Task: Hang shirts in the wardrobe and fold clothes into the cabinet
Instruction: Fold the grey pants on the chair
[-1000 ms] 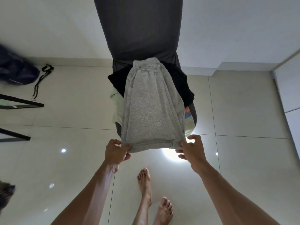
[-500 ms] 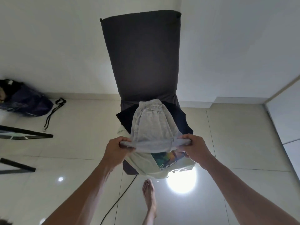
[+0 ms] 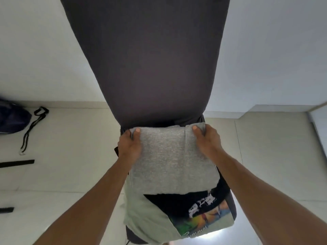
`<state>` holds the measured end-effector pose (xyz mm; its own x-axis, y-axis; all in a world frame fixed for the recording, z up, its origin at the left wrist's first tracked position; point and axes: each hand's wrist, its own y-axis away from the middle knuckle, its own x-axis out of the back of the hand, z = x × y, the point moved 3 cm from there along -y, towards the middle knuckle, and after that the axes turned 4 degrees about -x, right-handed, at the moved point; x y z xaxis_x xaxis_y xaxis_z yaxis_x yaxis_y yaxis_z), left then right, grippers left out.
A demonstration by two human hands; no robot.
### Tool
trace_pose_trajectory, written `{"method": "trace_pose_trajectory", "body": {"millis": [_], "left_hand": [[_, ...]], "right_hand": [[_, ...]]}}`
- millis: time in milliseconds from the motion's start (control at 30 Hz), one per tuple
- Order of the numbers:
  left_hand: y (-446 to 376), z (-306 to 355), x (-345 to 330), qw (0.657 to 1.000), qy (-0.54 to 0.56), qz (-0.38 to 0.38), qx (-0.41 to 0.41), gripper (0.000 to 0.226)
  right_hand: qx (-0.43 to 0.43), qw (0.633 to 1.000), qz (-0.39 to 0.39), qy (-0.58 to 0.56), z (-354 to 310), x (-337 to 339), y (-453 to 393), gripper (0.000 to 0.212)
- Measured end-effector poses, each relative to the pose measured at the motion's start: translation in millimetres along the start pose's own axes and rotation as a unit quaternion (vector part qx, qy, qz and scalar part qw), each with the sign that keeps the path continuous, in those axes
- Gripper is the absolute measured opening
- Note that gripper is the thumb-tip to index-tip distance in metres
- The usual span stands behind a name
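Left hand: I see my left hand (image 3: 129, 145) at the far left corner of the grey shorts (image 3: 172, 160), thumb on top of the cloth and the fingers tucked under the edge, so it pinches the fabric.
Right hand: my right hand (image 3: 206, 140) does the same at the far right corner, thumb on top, clamped on that edge.
Change since a second ago: then I held the shorts by the near hem with both hands, the garment spread full length down the pile; half a second ago the hem was lifted halfway up; now both hands have carried it to the far end by the chair back, and the shorts lie doubled over, about half as long.
Grey shorts: folded once, lying flat on top of the clothes pile on the chair seat, the fold line toward me.
Pile under the shorts: a black shirt (image 3: 184, 203) with white print shows just below the fold, and a pale green shirt (image 3: 146, 218) with a colourful print lies under it, hanging over the near edge of the seat.
Chair: the dark chair (image 3: 150, 59) carries the whole pile; its tall back rises just behind my hands.
Floor: pale tiles (image 3: 70, 147); a dark bag (image 3: 12, 119) with a black strap (image 3: 33, 124) lies well off to the left.
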<state>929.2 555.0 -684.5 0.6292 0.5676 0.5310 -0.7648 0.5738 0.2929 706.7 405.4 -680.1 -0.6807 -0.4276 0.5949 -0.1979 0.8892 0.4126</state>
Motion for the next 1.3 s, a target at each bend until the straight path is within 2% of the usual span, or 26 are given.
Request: {"method": "trace_pose_trajectory", "body": {"millis": [100, 200, 333, 633, 767, 833, 900, 967, 1033, 1067, 1167, 1233, 1300], "left_hand": [[-28.8, -3.5, -19.7, 0.998, -0.06, 0.021, 0.005, 0.037], [-53.2, -16.3, -38.4, 0.996, -0.083, 0.033, 0.032, 0.038], [-69.6, -25.8, -49.5, 0.993, -0.11, 0.045, 0.024, 0.043], [-62.1, -38.2, -49.8, 0.986, -0.15, 0.072, 0.016, 0.048], [-58.5, -27.6, -49.2, 0.98, -0.178, 0.059, 0.06, 0.05], [-54.5, -23.0, -44.2, 0.975, -0.199, 0.079, 0.065, 0.045], [-37.0, -15.7, -39.1, 0.964, -0.238, 0.112, -0.027, 0.041], [-6.8, -4.9, -39.6, 0.944, -0.237, 0.124, -0.195, 0.033], [28.6, -4.5, -48.4, 0.914, -0.244, 0.067, -0.318, 0.032], [42.4, -10.8, -55.5, 0.904, -0.267, 0.019, -0.334, 0.037], [62.0, -43.3, -69.2, 0.89, -0.352, -0.098, -0.273, 0.058], [62.0, -68.1, -71.2, 0.891, -0.377, -0.121, -0.223, 0.059], [62.2, -87.4, -70.0, 0.907, -0.358, -0.13, -0.178, 0.058]], "right_hand": [[-0.017, 0.999, 0.016, 0.031, 4.6, -17.4, -30.2, 0.045], [-0.032, 0.997, 0.027, 0.067, 13.8, -35.3, -60.3, 0.044], [-0.04, 0.994, 0.045, 0.086, 25.2, -46.8, -77.9, 0.046], [-0.045, 0.985, 0.112, 0.119, 37.5, -50.8, -73.0, 0.047], [-0.053, 0.98, 0.118, 0.15, 36.1, -43.0, -69.7, 0.046], [-0.05, 0.977, 0.117, 0.169, 30.9, -40.8, -63.0, 0.044], [0.024, 0.971, 0.127, 0.202, 24.6, -39.9, -43.2, 0.044], [0.132, 0.957, 0.116, 0.231, 18.9, -47.5, -12.6, 0.049], [0.179, 0.949, 0.04, 0.258, 19.3, -61.4, 23.0, 0.055], [0.181, 0.945, -0.008, 0.271, 23.9, -70.0, 36.6, 0.056], [0.165, 0.936, -0.083, 0.301, 49.0, -82.5, 54.4, 0.058], [0.151, 0.932, -0.084, 0.319, 67.7, -80.2, 52.3, 0.06], [0.138, 0.933, -0.077, 0.324, 85.6, -79.5, 51.0, 0.061]]}}
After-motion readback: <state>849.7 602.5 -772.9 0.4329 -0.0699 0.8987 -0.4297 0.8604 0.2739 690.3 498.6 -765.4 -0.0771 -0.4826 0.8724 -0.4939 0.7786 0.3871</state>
